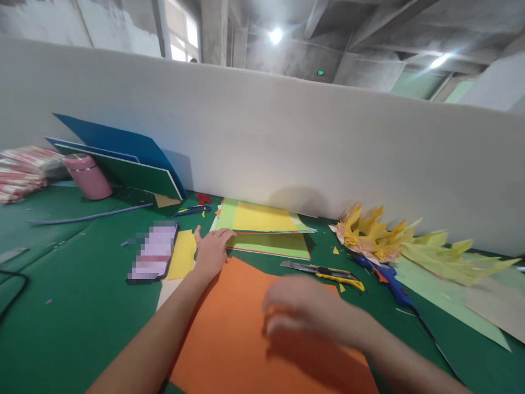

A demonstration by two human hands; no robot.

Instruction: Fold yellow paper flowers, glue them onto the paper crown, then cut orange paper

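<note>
My left hand (214,250) is at the near left corner of a stack of coloured paper sheets (266,216), yellow and light green on top. Its fingers are closed on the edge of the upper sheets, which stand a little apart from a green sheet (270,244) below. One finger sticks out to the left. A large orange sheet (229,328) lies nearest to me. Over it hovers my right hand (305,309), blurred by motion, fingers curved and apart from the thumb, with nothing visible in it. A yellow utility knife (328,272) lies beyond that hand.
To the left are a phone (153,251), yellow paper (181,257), blue scissors (192,210) and a pink bottle (88,178) before leaning boards (118,172). At right lie a blue glue gun (394,284) with its cord and paper leaves (369,230). A white partition (254,131) stands behind.
</note>
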